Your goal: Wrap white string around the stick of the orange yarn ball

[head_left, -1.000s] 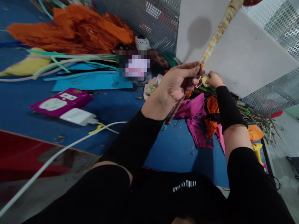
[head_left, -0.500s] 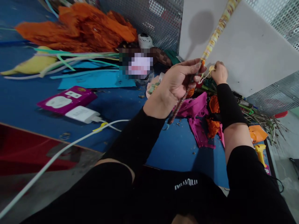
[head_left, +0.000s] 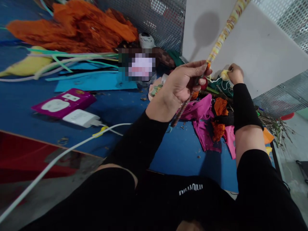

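Note:
My left hand (head_left: pixel 185 78) is closed round a long slim stick (head_left: pixel 222 38), which slants up to the right. Above the fingers the stick is wrapped in mottled yellow, with a bit of orange at the thumb; below them it looks brown and thin. Farther right, my right hand (head_left: pixel 236 73) pinches a small pale yellow bundle of yarn (head_left: pixel 225 75). A loose pale strand hangs between the bundle and the stick near my left fingertips. Where the strand meets the stick is partly hidden.
Magenta cloth (head_left: pixel 198 109) and crumpled orange pieces (head_left: pixel 218 131) lie under my hands. Left are an orange heap of cloth (head_left: pixel 79 29), a purple packet (head_left: pixel 64 103) and a white charger (head_left: pixel 81 118) with its cable crossing the table edge. A white board (head_left: pixel 240 51) stands behind.
My right hand has moved right, away from the stick, carrying the yellow yarn bundle. My left hand keeps its hold on the stick. The view has shifted slightly.

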`<state>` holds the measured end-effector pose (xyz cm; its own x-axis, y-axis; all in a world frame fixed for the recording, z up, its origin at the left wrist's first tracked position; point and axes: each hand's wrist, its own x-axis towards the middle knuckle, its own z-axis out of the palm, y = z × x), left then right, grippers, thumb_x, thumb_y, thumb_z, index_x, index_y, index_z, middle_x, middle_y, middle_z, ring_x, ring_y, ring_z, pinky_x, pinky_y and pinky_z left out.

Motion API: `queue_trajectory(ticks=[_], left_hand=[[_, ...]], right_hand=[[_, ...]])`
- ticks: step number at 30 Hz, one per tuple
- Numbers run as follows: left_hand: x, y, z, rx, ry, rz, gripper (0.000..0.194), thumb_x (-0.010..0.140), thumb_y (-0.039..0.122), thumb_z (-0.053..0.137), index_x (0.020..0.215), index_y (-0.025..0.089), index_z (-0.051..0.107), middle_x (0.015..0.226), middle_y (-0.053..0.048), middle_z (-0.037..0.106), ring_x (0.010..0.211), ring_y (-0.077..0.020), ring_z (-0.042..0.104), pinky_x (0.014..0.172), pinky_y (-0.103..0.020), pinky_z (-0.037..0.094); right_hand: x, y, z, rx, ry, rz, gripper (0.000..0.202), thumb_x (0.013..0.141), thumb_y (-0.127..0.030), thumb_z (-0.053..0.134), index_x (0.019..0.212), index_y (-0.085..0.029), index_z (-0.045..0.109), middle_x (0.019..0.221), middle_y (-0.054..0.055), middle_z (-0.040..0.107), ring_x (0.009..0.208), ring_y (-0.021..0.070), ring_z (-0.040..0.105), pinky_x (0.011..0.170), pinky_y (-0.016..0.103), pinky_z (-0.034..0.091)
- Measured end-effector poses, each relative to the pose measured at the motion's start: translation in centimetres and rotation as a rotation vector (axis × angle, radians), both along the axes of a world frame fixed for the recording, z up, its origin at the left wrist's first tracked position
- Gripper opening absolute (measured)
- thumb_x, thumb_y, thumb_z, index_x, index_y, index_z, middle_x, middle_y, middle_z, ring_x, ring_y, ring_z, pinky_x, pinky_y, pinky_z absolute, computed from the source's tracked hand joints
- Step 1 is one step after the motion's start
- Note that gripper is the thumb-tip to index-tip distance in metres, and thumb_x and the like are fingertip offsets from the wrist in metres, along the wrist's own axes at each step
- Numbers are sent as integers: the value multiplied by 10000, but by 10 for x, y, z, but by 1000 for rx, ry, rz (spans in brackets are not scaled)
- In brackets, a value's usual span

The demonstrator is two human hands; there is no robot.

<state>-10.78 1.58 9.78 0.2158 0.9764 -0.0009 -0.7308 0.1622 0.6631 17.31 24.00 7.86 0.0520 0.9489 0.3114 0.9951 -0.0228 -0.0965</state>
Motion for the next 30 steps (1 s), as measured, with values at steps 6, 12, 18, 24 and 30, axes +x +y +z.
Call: queue_trajectory(ticks=[6, 12, 18, 24, 30], left_hand=[[0, 0, -1, -27, -12, 7, 223, 1041, 62, 686, 835, 147, 697, 742, -13, 709, 490, -38, 505, 415, -162, 244], [-2, 1, 1, -36, 9, 8, 277, 1079, 54, 618, 833, 138, 715, 723, -2, 713, 480, -37, 505, 433, -166, 219], [-1, 0, 4, -78, 5, 1, 292, 1093, 53, 584, 839, 157, 684, 685, 23, 689, 450, -27, 499, 421, -149, 207], [0, 0, 4, -132, -40, -44, 154, 1056, 87, 659, 997, 208, 735, 703, 23, 718, 453, -46, 529, 406, -160, 246], [1, -2, 4, -61, -9, -55, 335, 1099, 51, 525, 843, 171, 705, 686, 20, 711, 459, -44, 505, 411, -179, 250]], right_hand=[[16, -1, -35, -35, -31, -85, 302, 1038, -272, 539, 1297, -138, 617, 1405, 214, 637, 1247, 334, 663, 1157, 586, 504], [14, -15, -43, 89, 3, -69, 337, 1002, -210, 461, 1302, -232, 614, 1476, 169, 590, 1076, 313, 657, 1039, 596, 545], [23, -39, -1, 195, -52, 10, 349, 1041, -93, 383, 1262, -144, 648, 1497, 223, 564, 1176, 258, 612, 1056, 473, 456], [51, -59, 49, 130, 158, 57, 243, 914, -1, 526, 1051, -167, 638, 1194, 125, 690, 993, 205, 641, 1004, 442, 516], [48, -68, 23, -282, 416, 162, 201, 792, -16, 642, 820, -214, 624, 726, -14, 627, 650, 150, 583, 716, 341, 593]])
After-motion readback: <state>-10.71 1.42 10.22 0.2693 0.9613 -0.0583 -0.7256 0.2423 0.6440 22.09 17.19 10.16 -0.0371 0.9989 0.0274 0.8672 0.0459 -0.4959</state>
